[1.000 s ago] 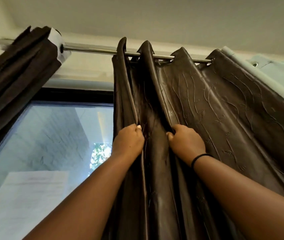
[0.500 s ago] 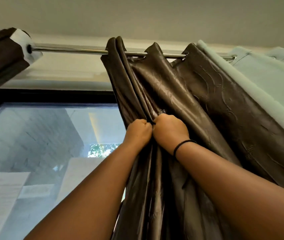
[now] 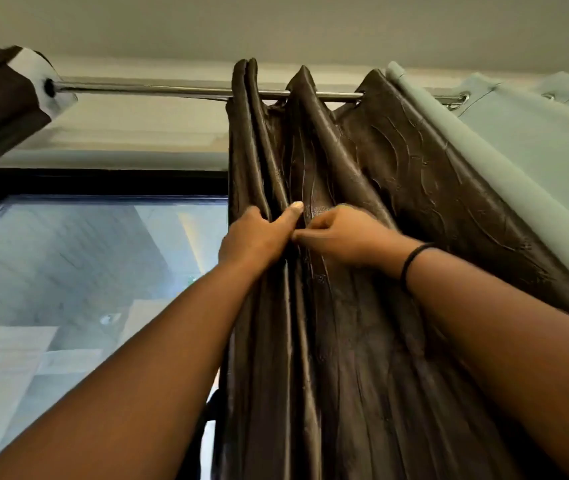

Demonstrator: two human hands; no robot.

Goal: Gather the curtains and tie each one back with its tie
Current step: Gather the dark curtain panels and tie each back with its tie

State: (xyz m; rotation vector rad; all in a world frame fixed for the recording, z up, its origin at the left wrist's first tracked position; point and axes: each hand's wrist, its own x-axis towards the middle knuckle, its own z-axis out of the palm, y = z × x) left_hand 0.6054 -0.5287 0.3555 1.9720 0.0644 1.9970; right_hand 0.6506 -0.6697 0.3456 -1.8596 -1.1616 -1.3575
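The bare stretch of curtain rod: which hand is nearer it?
Left. The left hand grips the brown curtain's outer folds just below the rod; the right hand sits further right, under the covered part.

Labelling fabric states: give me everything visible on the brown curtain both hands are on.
The brown curtain is glossy, satin-like fabric with embossed wavy lines. It hangs from a metal rod, bunched into deep vertical pleats right of the window, its top folds peaking above the rod. A pale green curtain overlaps its right edge. The left hand grips the leftmost folds, thumb up; the right hand pinches the next pleat. No tie shows.
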